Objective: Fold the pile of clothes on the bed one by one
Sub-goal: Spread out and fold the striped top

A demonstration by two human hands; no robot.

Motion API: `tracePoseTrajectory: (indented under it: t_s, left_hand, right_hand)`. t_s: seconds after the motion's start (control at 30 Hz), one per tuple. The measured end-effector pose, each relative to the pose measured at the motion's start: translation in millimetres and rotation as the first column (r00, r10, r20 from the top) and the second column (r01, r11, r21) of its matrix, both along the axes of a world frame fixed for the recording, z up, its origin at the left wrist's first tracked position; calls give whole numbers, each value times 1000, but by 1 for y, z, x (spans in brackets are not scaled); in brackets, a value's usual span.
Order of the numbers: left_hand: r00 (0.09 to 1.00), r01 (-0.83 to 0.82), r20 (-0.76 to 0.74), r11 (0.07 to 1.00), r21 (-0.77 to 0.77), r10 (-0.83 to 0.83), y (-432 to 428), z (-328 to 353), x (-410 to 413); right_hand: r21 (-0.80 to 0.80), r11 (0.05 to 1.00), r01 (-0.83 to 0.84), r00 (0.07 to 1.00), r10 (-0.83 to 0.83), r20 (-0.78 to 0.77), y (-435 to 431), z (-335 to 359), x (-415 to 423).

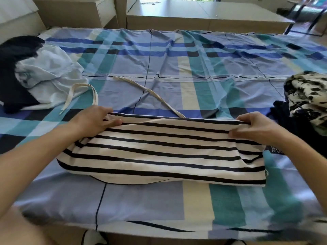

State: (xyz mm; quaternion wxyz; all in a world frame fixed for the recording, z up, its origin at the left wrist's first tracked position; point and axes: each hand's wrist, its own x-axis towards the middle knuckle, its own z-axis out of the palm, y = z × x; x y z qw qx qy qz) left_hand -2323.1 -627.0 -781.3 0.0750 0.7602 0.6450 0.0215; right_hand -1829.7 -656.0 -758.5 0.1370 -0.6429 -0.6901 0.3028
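The striped garment [164, 156] lies across the near half of the bed [177, 68], doubled into a wide band with its black and white stripes running left to right. The left hand [95, 119] pinches the far-left corner of the upper layer, thumb on top and fingers curled over the edge. The right hand [253, 128] is clamped on the far-right corner in the same way.

2 cream straps lie beyond the garment. 1 long strap [150, 92] runs away from the far edge over the sheet. A looped strap [83, 94] lies toward the crumpled heap of pale blue and navy clothes [40, 73] at the left. A black-and-white patterned garment [307, 96] sits on dark clothes at the right. Whether that stack is folded I cannot tell, as the frame edge blurs it.

The step in hand looks like carrying the far edge into the next fold. To do it well:
- Move both corners together at an even height, so the stripes line up and the layers do not skew.
- Tuck the straps inside first, or they will likely hang out of the finished bundle.
- Smooth the slack bulge near the front-left edge before pressing the crease.
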Motion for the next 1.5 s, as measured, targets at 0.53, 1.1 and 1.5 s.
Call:
tracePoseTrajectory:
  t_s: [0.53,1.1,1.5]
  left_hand:
    - [856,517,76,846,-129,-511,-109,-30,162]
    - [149,-105,820,834,-542,552,-72,53,126]
    - [730,-360,434,838,-411,527,-62,43,16]
  right_hand:
    - [-413,897,-159,797,-130,-589,-3,19,13]
    - [-221,895,-388,430,-37,-902,-12,37,-142]
    - [-230,969,84,785,-207,-583,1,-1,-118]
